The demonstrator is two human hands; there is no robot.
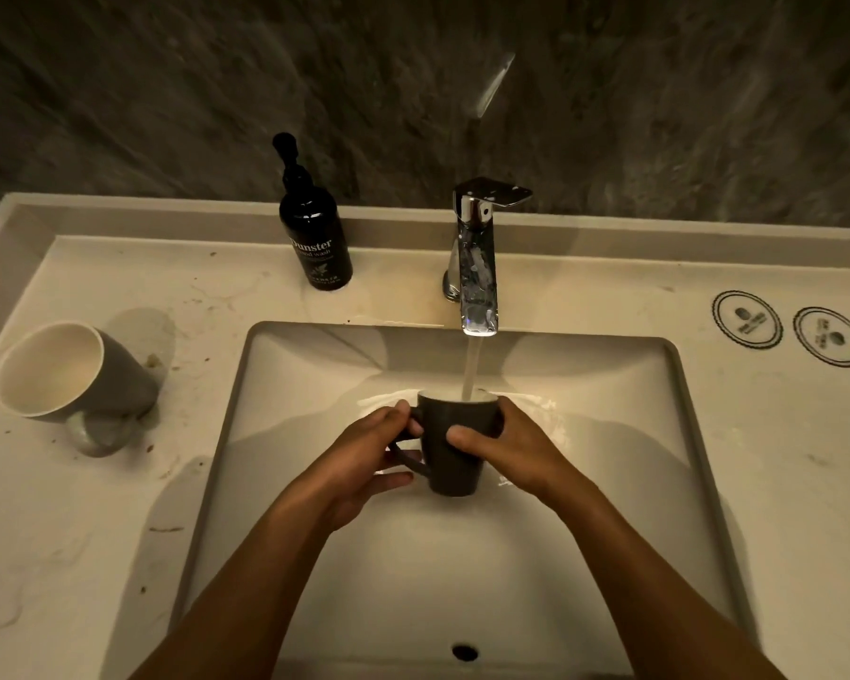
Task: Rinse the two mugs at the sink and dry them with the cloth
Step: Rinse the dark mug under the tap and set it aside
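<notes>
While water runs from the tap [477,267], items read left to right. Second mug [65,380]: grey outside, pale inside, standing on the counter [119,522] left of the sink [683,434], well apart from the hands. Soap bottle [315,238]: black pump type, upright at the back edge, left of the tap. Left hand [364,458]: fingers curled round the handle of the dark mug [455,449]. Dark mug: upright over the basin, directly under the stream, which enters its mouth. Right hand [506,444]: wrapped round the mug's body, thumb across the near side. Two round printed marks [788,328]: counter, far right. Drain hole [464,652]: near basin wall, between the forearms.
</notes>
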